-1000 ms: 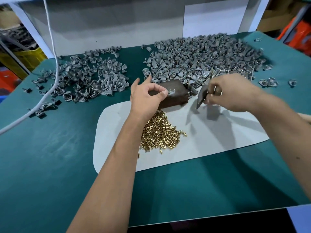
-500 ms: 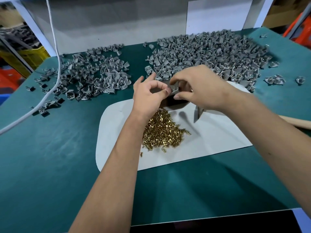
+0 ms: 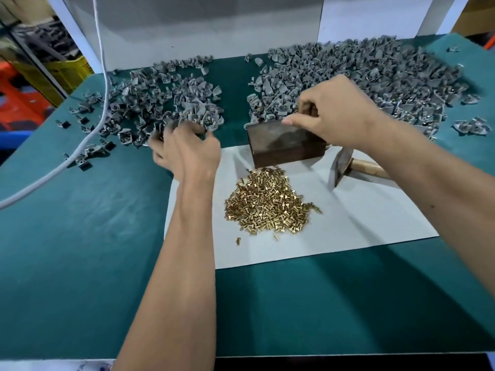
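Dark brown rectangular metal block (image 3: 284,145): at far edge of white sheet (image 3: 361,223), mid-bench.
Right hand (image 3: 334,111): over block's far top edge, thumb on top, fingers curled; grip contents not discernible.
Left hand (image 3: 184,148): blurred, at near edge of left heap of grey plastic parts (image 3: 160,97), toward far left corner of green bench (image 3: 80,236); hold not discernible.
Larger grey heap (image 3: 361,73): far right.
Brass rivet pile (image 3: 267,204): just before block.
Wooden-handled hammer (image 3: 345,164): lying right of block.
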`<state>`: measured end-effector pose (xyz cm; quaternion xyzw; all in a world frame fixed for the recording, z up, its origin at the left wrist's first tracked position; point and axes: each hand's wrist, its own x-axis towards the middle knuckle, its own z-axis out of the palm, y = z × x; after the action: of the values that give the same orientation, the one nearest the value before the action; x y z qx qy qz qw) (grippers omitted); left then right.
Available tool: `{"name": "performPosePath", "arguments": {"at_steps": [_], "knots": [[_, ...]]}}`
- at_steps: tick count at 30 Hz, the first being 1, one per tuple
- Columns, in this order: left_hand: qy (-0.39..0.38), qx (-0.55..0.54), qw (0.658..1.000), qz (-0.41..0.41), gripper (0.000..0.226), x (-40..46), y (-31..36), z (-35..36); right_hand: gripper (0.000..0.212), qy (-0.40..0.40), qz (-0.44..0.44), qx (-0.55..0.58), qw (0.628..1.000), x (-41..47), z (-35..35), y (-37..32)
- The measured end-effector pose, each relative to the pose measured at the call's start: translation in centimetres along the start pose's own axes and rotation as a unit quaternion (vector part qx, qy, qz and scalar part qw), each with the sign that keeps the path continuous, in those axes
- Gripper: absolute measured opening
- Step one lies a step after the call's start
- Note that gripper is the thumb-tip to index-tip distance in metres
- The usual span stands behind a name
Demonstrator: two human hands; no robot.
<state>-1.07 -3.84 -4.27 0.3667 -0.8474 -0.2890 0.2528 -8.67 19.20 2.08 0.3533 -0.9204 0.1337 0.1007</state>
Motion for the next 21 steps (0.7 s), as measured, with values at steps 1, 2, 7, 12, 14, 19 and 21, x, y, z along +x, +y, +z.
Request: {"name": "performPosePath", "arguments": {"at_steps": [1, 2, 7, 12, 14, 19, 21], "knots": [[-0.009, 0.026, 1.000, -0.015, 0.025, 0.3, -0.5, -0.1, 0.048, 0.001, 0.011, -0.007, 1.000, 0.4, 0.2, 0.3], [-0.021, 0.044, 0.999, -0.020, 0.030, 0.5, -0.9, -0.1, 0.049, 0.000, 0.025, -0.009, 1.000, 0.9, 0.4, 0.6], [-0.072, 0.067, 0.995, 0.024, 0.039, 1.2, -1.8, 0.0, 0.053, 0.007, 0.134, -0.003, 0.991, 2.9, 0.6, 1.2], [-0.051, 0.020, 0.997, 0.047, 0.032, 1.5, -2.4, 0.1, 0.059, 0.019, 0.190, -0.037, 0.981, 4.0, 0.3, 0.7], [-0.036, -0.009, 0.999, 0.040, 0.029, 1.7, -2.4, 0.1, 0.047, 0.005, 0.130, -0.028, 0.991, 4.1, 0.3, -0.7], [-0.026, -0.042, 0.998, 0.029, 0.022, 1.3, -1.8, -0.1, 0.015, -0.105, -0.132, 0.029, 0.985, 2.6, 0.3, -7.0], [-0.018, -0.046, 0.998, 0.030, 0.020, 1.3, -1.8, -0.3, 0.011, -0.169, -0.182, 0.038, 0.968, 2.0, 1.0, -9.1]]}}
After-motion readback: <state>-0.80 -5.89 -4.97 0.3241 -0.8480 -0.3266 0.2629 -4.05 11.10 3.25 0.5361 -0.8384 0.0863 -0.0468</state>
